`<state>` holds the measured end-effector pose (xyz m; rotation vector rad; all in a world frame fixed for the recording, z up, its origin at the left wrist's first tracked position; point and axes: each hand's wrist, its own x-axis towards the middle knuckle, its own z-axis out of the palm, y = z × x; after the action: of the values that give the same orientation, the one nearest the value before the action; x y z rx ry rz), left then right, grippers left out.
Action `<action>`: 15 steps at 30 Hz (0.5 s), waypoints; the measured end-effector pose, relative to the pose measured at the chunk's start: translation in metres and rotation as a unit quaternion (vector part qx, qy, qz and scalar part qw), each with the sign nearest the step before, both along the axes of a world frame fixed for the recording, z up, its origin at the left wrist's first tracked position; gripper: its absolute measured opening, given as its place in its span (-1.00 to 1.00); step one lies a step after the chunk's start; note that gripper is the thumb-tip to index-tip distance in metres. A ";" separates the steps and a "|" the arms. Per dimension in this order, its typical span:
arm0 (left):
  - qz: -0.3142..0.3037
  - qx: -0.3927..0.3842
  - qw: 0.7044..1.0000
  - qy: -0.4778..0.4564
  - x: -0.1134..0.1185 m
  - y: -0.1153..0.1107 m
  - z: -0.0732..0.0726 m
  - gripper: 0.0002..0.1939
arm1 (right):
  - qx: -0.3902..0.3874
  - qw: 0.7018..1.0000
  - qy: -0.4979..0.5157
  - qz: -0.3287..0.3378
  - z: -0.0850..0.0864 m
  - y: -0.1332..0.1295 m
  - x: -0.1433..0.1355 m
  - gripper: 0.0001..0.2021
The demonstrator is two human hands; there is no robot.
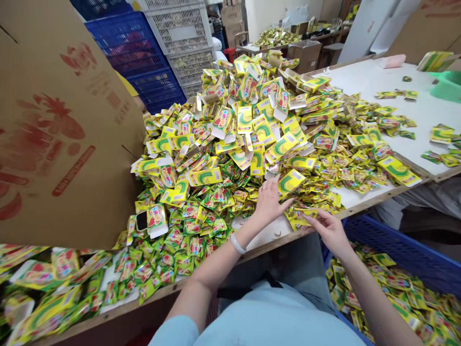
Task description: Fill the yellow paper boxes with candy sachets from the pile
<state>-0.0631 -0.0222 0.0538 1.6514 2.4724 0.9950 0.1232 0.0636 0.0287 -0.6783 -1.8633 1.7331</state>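
My left hand (pixel 269 199) reaches over the near edge of the pile, fingers spread, its fingertips by a yellow banana box (pixel 291 183). Just to its right, my right hand (pixel 326 228) pinches a small yellow packet (pixel 300 216) at the table edge. Green watermelon packets (pixel 196 245) lie to the left of my hands. Behind them rises a heap of yellow boxes (pixel 257 125), some with open flaps.
A large cardboard carton (pixel 68 125) stands at the left. A blue crate (pixel 403 250) full of packets is below the table (pixel 363 197) on the right. A phone (pixel 141 221) lies among packets. Stacked crates (pixel 180 32) stand behind.
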 end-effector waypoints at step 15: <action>-0.096 0.102 0.882 -0.450 -0.006 -0.096 0.056 0.10 | 0.125 0.970 0.089 0.191 0.027 -0.033 -0.035 -0.81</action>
<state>-0.0689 -0.1181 0.1100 1.0374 1.5942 1.5579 0.0883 0.0304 0.0558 -0.0632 -2.1334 1.6706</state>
